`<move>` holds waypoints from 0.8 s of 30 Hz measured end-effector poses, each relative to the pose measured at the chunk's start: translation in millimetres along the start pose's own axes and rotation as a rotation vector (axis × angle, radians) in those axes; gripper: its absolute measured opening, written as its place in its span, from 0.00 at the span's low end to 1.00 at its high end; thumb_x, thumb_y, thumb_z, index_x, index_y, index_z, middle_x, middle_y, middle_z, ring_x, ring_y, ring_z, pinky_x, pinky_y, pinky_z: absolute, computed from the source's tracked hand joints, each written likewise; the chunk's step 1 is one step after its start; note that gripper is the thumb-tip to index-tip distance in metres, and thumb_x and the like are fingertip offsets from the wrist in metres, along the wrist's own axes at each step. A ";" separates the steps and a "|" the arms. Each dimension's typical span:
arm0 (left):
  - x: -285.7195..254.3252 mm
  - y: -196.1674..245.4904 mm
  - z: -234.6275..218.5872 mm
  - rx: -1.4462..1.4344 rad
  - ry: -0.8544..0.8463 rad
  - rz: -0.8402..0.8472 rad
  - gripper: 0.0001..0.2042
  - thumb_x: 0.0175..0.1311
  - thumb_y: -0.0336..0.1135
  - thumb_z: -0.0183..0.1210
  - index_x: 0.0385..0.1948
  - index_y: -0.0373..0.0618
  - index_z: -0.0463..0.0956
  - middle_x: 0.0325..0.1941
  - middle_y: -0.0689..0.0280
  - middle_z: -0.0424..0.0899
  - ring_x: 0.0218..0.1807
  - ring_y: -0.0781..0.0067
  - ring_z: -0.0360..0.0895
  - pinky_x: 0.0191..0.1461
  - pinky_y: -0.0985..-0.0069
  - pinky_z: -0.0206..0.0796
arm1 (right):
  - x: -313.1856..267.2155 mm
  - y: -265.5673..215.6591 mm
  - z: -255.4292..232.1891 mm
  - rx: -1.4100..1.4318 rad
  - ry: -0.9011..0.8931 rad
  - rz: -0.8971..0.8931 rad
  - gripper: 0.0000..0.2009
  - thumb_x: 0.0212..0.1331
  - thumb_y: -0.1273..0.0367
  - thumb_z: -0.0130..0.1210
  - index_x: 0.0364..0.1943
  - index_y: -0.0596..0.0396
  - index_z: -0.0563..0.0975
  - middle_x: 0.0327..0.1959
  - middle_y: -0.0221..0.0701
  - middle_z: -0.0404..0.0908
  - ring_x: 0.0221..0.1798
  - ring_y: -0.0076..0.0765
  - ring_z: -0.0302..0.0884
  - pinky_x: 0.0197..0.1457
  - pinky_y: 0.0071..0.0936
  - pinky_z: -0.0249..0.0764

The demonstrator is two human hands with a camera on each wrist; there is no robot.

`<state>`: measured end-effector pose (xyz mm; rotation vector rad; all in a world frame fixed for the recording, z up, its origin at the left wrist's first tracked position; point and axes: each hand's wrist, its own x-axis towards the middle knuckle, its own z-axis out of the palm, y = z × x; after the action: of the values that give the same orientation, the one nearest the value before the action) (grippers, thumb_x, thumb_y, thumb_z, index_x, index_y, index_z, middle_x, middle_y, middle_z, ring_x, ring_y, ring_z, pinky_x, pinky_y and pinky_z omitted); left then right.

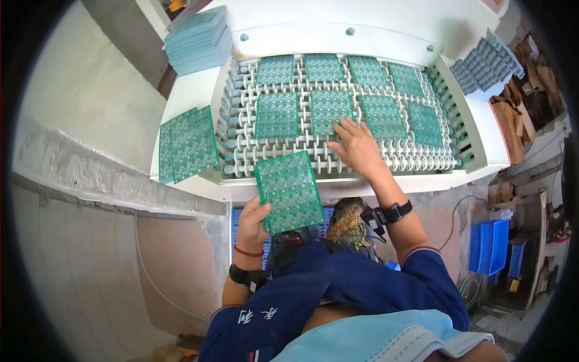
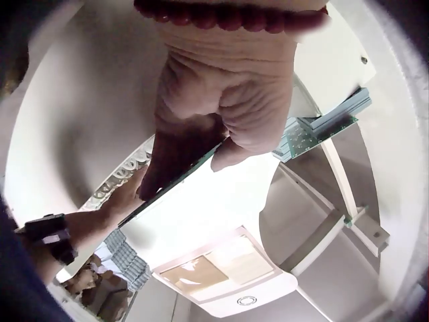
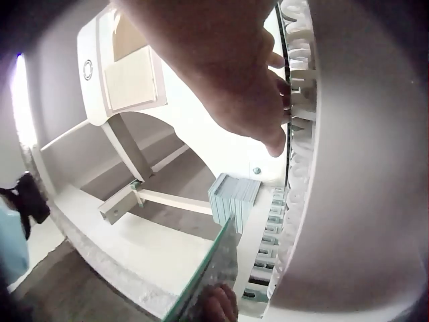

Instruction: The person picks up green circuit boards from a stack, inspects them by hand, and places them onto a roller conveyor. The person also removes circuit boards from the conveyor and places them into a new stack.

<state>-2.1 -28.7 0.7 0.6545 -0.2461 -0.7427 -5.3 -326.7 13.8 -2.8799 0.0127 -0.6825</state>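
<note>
— Left hand (image 1: 252, 218): what's it doing?

— Pinching a green circuit board (image 1: 289, 192) by its left side, thumb across the face. From the head view, the board overlaps the white near rim (image 1: 386, 184), in front of the rollers (image 1: 268, 149).

— And the right hand (image 1: 360, 149)?

— Its fingers are spread and nearly straight, the tips resting on the near right corner of the touched board (image 1: 329, 107), second from the left in the near row. The hand covers that corner.

— What else shares the rollers?

— Three more boards in that row, among them the left neighbour (image 1: 277, 114) and the right neighbour (image 1: 383, 117), and a far row (image 1: 324, 67) of four. All lie flat, with narrow gaps between them.

— Anything crowding the sides?

— On the left, two loose boards (image 1: 194, 145) overlap on the white ledge, reaching up to the roller bed's side. Behind them rises a tall board stack (image 1: 199, 48). On the far right corner leans a grey-blue stack (image 1: 487, 63); I can't tell what its pieces are.

— Lower down?

— A blue crate (image 1: 487, 246), off to the right, well apart from both hands.
</note>
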 end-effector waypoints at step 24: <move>54.4 23.6 -6.9 0.437 0.223 0.018 0.14 0.62 0.27 0.53 0.49 0.34 0.70 0.44 0.62 0.79 0.43 0.76 0.77 0.44 0.75 0.71 | -71.9 -34.3 -33.9 1.307 -0.274 0.841 0.08 0.58 0.68 0.57 0.29 0.60 0.79 0.16 0.25 0.75 0.16 0.15 0.70 0.16 0.13 0.64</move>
<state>52.9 -50.3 9.2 1.1407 -0.2091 -0.5955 -85.9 -295.2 17.8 -1.4497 0.4938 -0.0237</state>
